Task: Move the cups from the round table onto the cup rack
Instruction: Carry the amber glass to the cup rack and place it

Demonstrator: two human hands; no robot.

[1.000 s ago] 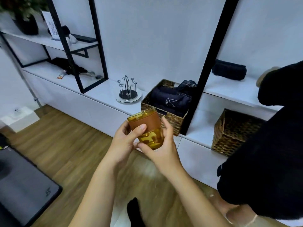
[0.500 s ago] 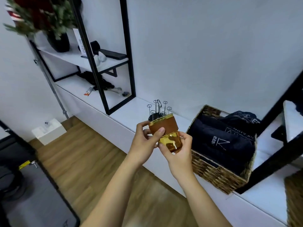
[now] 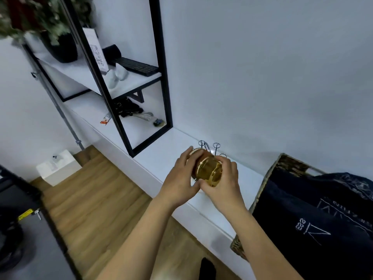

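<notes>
Cup: an amber glass cup (image 3: 209,172) with a brown band round its body sits at the centre of the frame, tipped so its base faces the camera and its mouth points toward the rack behind it.
Left hand: the left hand (image 3: 179,179) grips the cup from the left, fingers curled over the brown band and thumb low near the base.
Right hand: the right hand (image 3: 226,181) grips the cup from the right, fingers wrapped over the top of the glass and thumb under it, meeting the left thumb.
Cup rack: the cup rack (image 3: 211,147) stands on the white ledge just behind the cup; only the looped tips of its wire prongs show above the hands, and whether the cup touches a prong cannot be told.
Ledge: a long white ledge (image 3: 167,156) runs from centre left to lower right along the wall.
Basket: a woven basket (image 3: 262,199) at the right of the frame holds dark folded cloth (image 3: 314,219) with pale printing.
Shelf frame: a black metal shelf frame (image 3: 161,77) rises in the upper left, carrying a white shelf with a dark keyboard (image 3: 137,66) and a potted plant (image 3: 40,19).
Floor: a wooden floor (image 3: 96,199) fills the lower left, with a small white box (image 3: 58,166) against the wall.
</notes>
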